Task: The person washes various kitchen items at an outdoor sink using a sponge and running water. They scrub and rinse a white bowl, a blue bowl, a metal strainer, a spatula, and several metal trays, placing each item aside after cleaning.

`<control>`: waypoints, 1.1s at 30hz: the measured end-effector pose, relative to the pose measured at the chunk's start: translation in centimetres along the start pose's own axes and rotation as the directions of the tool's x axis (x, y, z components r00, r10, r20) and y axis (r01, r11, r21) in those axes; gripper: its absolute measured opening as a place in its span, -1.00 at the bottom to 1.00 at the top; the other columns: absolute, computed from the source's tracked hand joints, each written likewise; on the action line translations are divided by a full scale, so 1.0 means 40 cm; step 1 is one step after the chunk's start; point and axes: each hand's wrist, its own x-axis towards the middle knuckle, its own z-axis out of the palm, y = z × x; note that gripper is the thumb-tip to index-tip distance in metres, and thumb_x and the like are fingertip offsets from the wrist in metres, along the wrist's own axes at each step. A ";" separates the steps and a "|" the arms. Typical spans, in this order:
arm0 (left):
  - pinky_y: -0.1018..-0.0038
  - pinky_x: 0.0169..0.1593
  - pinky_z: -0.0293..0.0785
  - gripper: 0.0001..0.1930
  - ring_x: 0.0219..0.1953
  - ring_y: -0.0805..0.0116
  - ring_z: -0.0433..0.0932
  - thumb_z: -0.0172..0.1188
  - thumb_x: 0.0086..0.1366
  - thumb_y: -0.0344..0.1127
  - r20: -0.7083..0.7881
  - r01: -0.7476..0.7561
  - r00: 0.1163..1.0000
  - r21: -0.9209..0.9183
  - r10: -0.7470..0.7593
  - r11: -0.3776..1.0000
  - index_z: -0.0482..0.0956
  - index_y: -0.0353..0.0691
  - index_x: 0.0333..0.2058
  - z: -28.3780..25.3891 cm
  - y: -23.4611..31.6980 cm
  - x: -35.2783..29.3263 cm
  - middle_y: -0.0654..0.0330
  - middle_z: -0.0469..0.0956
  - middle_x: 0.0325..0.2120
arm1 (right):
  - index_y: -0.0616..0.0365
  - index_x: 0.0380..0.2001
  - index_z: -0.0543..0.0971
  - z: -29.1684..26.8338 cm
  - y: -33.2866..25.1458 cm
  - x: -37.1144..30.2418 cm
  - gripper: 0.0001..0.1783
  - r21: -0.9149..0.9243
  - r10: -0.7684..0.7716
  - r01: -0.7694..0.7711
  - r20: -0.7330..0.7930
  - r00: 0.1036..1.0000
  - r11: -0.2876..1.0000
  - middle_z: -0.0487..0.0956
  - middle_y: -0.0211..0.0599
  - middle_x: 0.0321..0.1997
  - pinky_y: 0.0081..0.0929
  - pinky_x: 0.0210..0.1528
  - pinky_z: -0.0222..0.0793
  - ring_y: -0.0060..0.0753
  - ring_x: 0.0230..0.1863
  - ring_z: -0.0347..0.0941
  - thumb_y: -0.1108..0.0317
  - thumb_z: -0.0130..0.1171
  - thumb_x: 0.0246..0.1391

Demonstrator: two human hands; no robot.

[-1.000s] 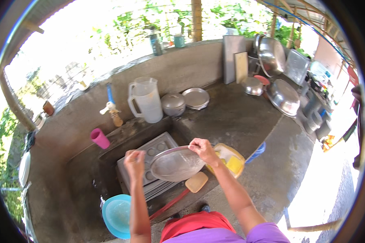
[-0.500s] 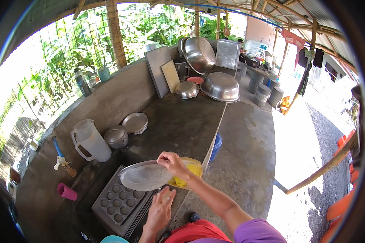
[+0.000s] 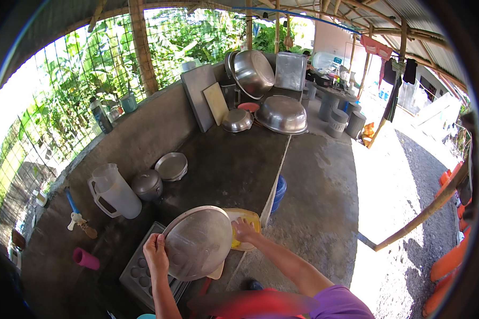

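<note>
While the left hand grips the lower-left rim of one round metal lid, fingers curled over its edge, the right hand closes on the opposite rim, low and centre in the frame. Behind the lid's right edge shows one yellow tray, mostly covered. At lower left lies one grey muffin tin, partly hidden by the lid and forearm. Left of centre stand one white plastic jug, one small dark pot and a stack of metal plates, their count hard to tell. Three steel basins cluster at upper centre. One pink cup lies at lower left.
</note>
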 end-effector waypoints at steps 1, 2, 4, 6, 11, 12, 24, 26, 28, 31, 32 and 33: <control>0.59 -0.60 -0.01 -0.73 -0.66 0.66 0.10 -0.03 0.28 -0.31 -0.003 0.043 0.999 -0.093 -0.043 0.995 0.41 -0.29 -0.58 0.004 -0.014 0.002 0.43 0.16 -0.77 | -0.08 0.03 0.29 0.029 0.010 -0.002 -0.44 -0.083 -0.001 0.000 -0.015 1.000 0.997 0.10 -0.15 0.21 0.13 0.17 -0.03 0.00 0.24 -0.01 0.21 0.17 -0.10; 0.60 -0.61 -0.01 -0.74 -0.67 0.67 0.08 -0.04 0.28 -0.31 -0.006 0.079 0.997 -0.169 -0.082 0.982 0.41 -0.27 -0.58 0.009 -0.029 0.005 0.45 0.16 -0.76 | -0.13 0.07 0.26 0.048 0.020 0.000 -0.38 -0.135 0.003 0.004 0.055 0.998 0.991 0.03 -0.16 0.26 0.20 0.18 -0.09 0.03 0.29 -0.10 0.19 0.19 -0.12; 0.61 -0.61 -0.03 -0.75 -0.69 0.68 0.05 -0.06 0.30 -0.30 -0.021 0.165 0.983 -0.315 -0.181 0.935 0.41 -0.23 -0.56 0.020 -0.055 0.010 0.48 0.16 -0.75 | -0.19 0.11 0.22 0.073 0.032 0.003 -0.32 -0.136 0.045 -0.037 0.056 0.997 0.990 -0.05 -0.18 0.30 0.29 0.18 -0.17 0.06 0.31 -0.18 0.18 0.21 -0.14; 0.63 -0.62 -0.03 -0.76 -0.69 0.71 0.04 -0.06 0.30 -0.29 -0.031 0.161 0.980 -0.447 -0.195 0.880 0.41 -0.19 -0.55 0.030 -0.078 0.012 0.50 0.16 -0.74 | -0.23 0.12 0.20 0.074 0.044 0.016 -0.27 -0.117 0.076 -0.067 0.081 0.994 0.991 -0.07 -0.18 0.31 0.32 0.17 -0.18 0.09 0.31 -0.20 0.18 0.25 -0.18; 0.66 -0.62 -0.02 -0.76 -0.69 0.73 0.09 -0.06 0.30 -0.27 0.029 0.220 0.969 -0.550 -0.245 0.806 0.41 -0.15 -0.55 0.030 -0.121 0.012 0.51 0.21 -0.74 | -0.26 0.10 0.24 0.073 0.081 0.043 -0.24 -0.194 0.087 -0.080 0.027 0.996 0.978 0.02 -0.19 0.26 0.22 0.12 -0.02 0.14 0.26 -0.08 0.21 0.29 -0.25; 0.67 -0.62 -0.02 -0.76 -0.69 0.73 0.09 -0.05 0.30 -0.27 0.030 0.221 0.969 -0.560 -0.247 0.798 0.41 -0.15 -0.56 0.031 -0.128 0.013 0.51 0.22 -0.73 | -0.26 0.10 0.24 0.079 0.086 0.045 -0.26 -0.175 0.077 -0.077 -0.005 0.997 0.982 0.05 -0.18 0.24 0.19 0.10 0.01 0.12 0.23 -0.03 0.23 0.28 -0.24; 0.69 -0.65 -0.01 -0.74 -0.72 0.73 0.13 -0.05 0.30 -0.30 0.037 0.281 0.941 -0.634 -0.335 0.720 0.43 -0.16 -0.58 0.098 -0.159 0.031 0.50 0.25 -0.74 | 0.13 -0.19 0.49 0.017 0.084 0.065 -0.54 0.380 -0.069 0.279 -0.481 0.874 0.882 0.49 0.01 -0.18 -0.31 -0.05 0.28 -0.04 -0.07 0.39 0.61 -0.03 -0.31; 0.69 -0.65 -0.01 -0.74 -0.73 0.73 0.14 -0.04 0.30 -0.30 0.046 0.278 0.947 -0.616 -0.319 0.737 0.43 -0.16 -0.59 0.106 -0.154 0.029 0.50 0.25 -0.75 | 0.15 -0.22 0.50 0.006 0.060 0.053 -0.56 0.428 0.029 0.134 -0.354 0.935 0.894 0.48 -0.01 -0.15 -0.33 -0.03 0.27 -0.12 -0.04 0.39 0.64 -0.05 -0.30; 0.68 -0.63 -0.02 -0.73 -0.71 0.72 0.11 -0.06 0.30 -0.31 0.032 0.269 0.947 -0.628 -0.321 0.730 0.43 -0.18 -0.59 0.118 -0.150 0.028 0.50 0.23 -0.74 | 0.17 -0.25 0.51 -0.012 0.036 0.048 -0.59 0.648 0.159 0.131 -0.369 0.916 0.750 0.47 -0.08 -0.15 -0.39 -0.04 0.26 -0.18 -0.06 0.39 0.63 -0.05 -0.28; 0.66 -0.61 -0.05 -0.71 -0.67 0.72 0.05 -0.10 0.32 -0.31 -0.004 0.226 0.957 -0.619 -0.291 0.752 0.41 -0.22 -0.59 0.149 -0.145 0.016 0.51 0.21 -0.71 | 0.17 -0.29 0.53 -0.052 -0.005 0.059 -0.66 0.759 0.247 0.291 -0.506 0.826 0.582 0.44 -0.17 -0.16 -0.46 -0.02 0.21 -0.26 -0.06 0.35 0.60 -0.02 -0.25; 0.65 -0.60 -0.04 -0.71 -0.65 0.71 0.04 -0.11 0.32 -0.31 -0.013 0.229 0.957 -0.574 -0.289 0.786 0.41 -0.25 -0.58 0.164 -0.142 0.011 0.50 0.20 -0.70 | 0.17 -0.31 0.54 -0.068 -0.025 0.065 -0.68 0.722 0.207 0.428 -0.609 0.765 0.543 0.43 -0.20 -0.15 -0.48 -0.01 0.18 -0.29 -0.06 0.33 0.59 -0.01 -0.24; 0.64 -0.60 -0.04 -0.71 -0.65 0.71 0.05 -0.11 0.32 -0.31 -0.068 0.198 0.956 -0.567 -0.285 0.800 0.41 -0.27 -0.57 0.174 -0.139 0.005 0.49 0.21 -0.70 | 0.04 -0.26 0.55 -0.084 -0.040 0.061 -0.68 0.721 0.204 0.414 -0.601 0.773 0.555 0.40 -0.27 -0.12 -0.38 0.04 0.15 -0.22 -0.02 0.27 0.48 0.05 -0.19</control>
